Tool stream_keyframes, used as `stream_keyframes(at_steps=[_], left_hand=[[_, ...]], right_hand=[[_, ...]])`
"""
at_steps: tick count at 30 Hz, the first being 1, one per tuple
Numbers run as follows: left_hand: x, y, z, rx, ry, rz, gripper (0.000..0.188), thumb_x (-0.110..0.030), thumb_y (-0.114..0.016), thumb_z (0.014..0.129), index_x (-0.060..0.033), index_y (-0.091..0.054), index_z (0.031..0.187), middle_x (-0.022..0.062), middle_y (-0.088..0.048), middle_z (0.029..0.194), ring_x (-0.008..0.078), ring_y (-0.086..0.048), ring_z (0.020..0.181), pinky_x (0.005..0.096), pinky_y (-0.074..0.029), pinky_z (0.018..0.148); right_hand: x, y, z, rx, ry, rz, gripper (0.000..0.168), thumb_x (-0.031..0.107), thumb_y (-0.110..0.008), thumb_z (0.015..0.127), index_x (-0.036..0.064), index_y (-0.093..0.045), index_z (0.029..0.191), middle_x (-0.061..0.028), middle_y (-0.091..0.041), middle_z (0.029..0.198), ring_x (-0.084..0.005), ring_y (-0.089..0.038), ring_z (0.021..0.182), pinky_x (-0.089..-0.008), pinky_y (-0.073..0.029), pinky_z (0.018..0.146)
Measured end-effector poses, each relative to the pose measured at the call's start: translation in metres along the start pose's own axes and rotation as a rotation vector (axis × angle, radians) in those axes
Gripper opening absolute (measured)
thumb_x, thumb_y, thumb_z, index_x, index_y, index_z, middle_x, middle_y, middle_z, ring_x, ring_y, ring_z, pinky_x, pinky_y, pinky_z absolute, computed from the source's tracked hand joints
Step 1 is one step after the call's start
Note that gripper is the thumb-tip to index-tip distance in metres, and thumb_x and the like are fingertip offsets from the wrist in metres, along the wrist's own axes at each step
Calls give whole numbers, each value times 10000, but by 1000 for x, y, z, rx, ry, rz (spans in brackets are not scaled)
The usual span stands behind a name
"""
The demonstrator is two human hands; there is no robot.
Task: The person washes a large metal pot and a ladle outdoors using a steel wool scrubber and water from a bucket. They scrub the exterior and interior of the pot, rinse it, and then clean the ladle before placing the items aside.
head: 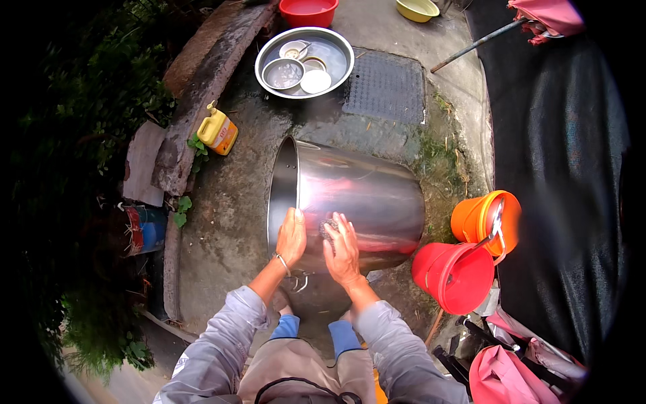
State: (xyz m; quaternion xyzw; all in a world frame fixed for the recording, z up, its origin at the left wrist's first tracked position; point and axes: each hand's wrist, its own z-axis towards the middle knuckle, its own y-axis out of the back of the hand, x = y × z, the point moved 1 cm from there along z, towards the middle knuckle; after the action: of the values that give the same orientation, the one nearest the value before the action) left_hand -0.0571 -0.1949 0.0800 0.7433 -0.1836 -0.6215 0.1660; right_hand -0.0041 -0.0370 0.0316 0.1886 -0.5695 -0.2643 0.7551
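A large stainless steel stockpot (pixel 363 177) lies on its side on the wet concrete, its mouth facing left. My left hand (pixel 291 235) grips the pot's rim near the side closest to me, a bracelet on that wrist. Under the fingers of my right hand (pixel 343 250), a steel wool scourer (pixel 329 228) is pressed against the pot's outer wall. One loop handle (pixel 301 282) of the pot shows below my left wrist. Most of the pot's inside is out of sight.
Beyond the pot stands a wide metal basin (pixel 345 76) of water and dishes, beside a drain cover (pixel 386 86). A yellow jug (pixel 218 132) is at left. Red (pixel 429 270) and orange buckets (pixel 464 219) stand right, near folded pink umbrellas (pixel 504 376) and black sheeting (pixel 545 202).
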Motion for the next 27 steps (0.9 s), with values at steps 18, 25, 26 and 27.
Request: stream_keyframes(at_steps=[18, 25, 26, 27], left_hand=[[5, -22, 1, -48, -43, -44, 410, -326, -379, 1043, 11, -484, 835, 153, -472, 654, 214, -452, 587, 384, -393, 570], [3, -23, -35, -58, -55, 95, 302, -253, -427, 1028, 14, -548, 959, 139, -484, 617, 216, -463, 529, 386, -392, 524], [-2, -25, -37, -44, -61, 93, 298, -252, -429, 1028, 13, -548, 964, 152, -487, 620, 245, -479, 526, 391, -395, 524], [-11, -29, -43, -16, -52, 95, 294, -251, -430, 1027, 12, -548, 968, 165, -490, 622, 275, -495, 524, 396, -398, 524]], right_hand=[[8, -9, 10, 64, -55, 130, 309, 81, -634, 804, 92, -629, 1113, -157, -536, 1357, -344, -448, 1322, -532, -298, 1107], [-205, 128, 40, -98, -766, -372, 288, 126, -587, 809, 46, -664, 1075, -189, -599, 1264, -374, -540, 1186, -431, -392, 1054], [-201, 130, 38, -179, -630, -360, 284, 111, -583, 811, 40, -661, 1075, -190, -593, 1272, -384, -523, 1208, -433, -386, 1060], [-186, 133, 29, -186, -645, -387, 280, 95, -578, 813, 33, -658, 1074, -191, -588, 1281, -394, -506, 1230, -435, -381, 1066]])
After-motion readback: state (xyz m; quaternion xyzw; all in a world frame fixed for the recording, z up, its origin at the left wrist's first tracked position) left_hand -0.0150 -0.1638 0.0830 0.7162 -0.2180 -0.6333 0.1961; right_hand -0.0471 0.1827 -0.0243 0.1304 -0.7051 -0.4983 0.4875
